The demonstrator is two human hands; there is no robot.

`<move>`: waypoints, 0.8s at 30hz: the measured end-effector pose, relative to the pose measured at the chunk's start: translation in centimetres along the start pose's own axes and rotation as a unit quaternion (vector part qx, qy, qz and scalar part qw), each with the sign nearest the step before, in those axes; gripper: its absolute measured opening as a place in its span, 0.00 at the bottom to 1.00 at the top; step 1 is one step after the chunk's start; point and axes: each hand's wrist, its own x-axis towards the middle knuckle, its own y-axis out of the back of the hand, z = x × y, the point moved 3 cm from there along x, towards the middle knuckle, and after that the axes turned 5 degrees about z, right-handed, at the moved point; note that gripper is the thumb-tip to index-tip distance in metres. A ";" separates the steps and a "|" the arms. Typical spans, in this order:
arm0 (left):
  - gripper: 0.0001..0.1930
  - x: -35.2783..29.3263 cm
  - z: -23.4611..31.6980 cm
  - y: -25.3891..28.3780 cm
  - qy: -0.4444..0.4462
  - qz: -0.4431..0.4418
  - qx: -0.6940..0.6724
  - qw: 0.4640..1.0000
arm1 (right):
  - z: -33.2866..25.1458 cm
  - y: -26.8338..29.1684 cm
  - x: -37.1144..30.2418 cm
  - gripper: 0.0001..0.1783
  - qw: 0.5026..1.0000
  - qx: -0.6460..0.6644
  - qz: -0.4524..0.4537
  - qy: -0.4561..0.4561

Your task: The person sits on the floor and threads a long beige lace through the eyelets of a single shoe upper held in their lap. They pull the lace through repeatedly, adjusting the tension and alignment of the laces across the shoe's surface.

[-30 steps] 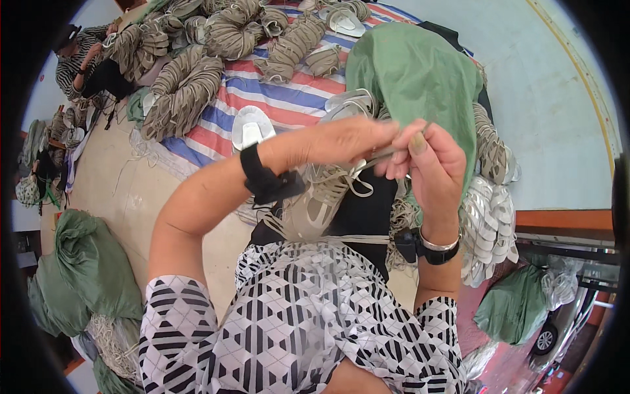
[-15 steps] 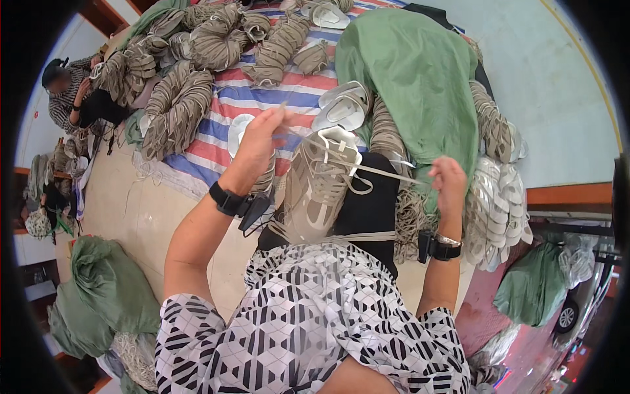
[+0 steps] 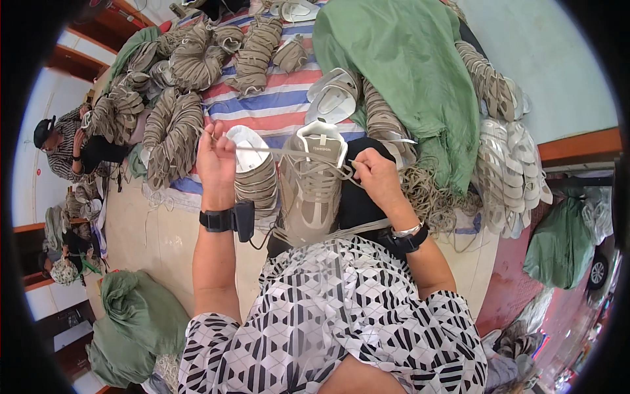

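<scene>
- Shoe (image 3: 308,213): located at the centre of the frame, on the person's lap, toe toward the lower edge, collar opening toward the upper edge. Beige, laced over the tongue.
- Left hand (image 3: 215,161): raised left of the shoe. Grip narrow, with the lace (image 3: 266,150) pinched at the fingertips.
- Lace: taut and nearly level from the left hand to the shoe collar.
- Right hand (image 3: 378,178): just right of the collar. Grip narrow, closed on lacing at the fingertips; whether this is the same strand cannot be told.
- Stack of beige shoe uppers (image 3: 257,187): just left of the shoe.
- Loose laces (image 3: 425,197): heaped on the floor, right of centre.
- Green cover (image 3: 407,85): upper centre to upper right, draped over further stacks.
- Striped sheet (image 3: 272,102): upper centre, under bundled uppers.
- Co-worker (image 3: 62,148): seated at upper left.
</scene>
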 end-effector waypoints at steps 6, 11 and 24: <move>0.10 -5.5 -4.5 -2.4 -0.192 -0.120 0.565 0.793 | -0.2 -0.8 -0.1 0.06 0.987 -0.122 0.013 0.100; 0.09 -8.5 -7.1 -3.4 -0.150 -0.189 0.588 0.772 | 0.2 -0.9 0.2 0.05 0.990 -0.107 0.009 0.087; 0.05 -6.5 -4.0 -2.5 -0.023 -0.190 0.458 0.868 | 0.2 -1.2 2.2 0.07 0.984 -0.059 -0.129 0.110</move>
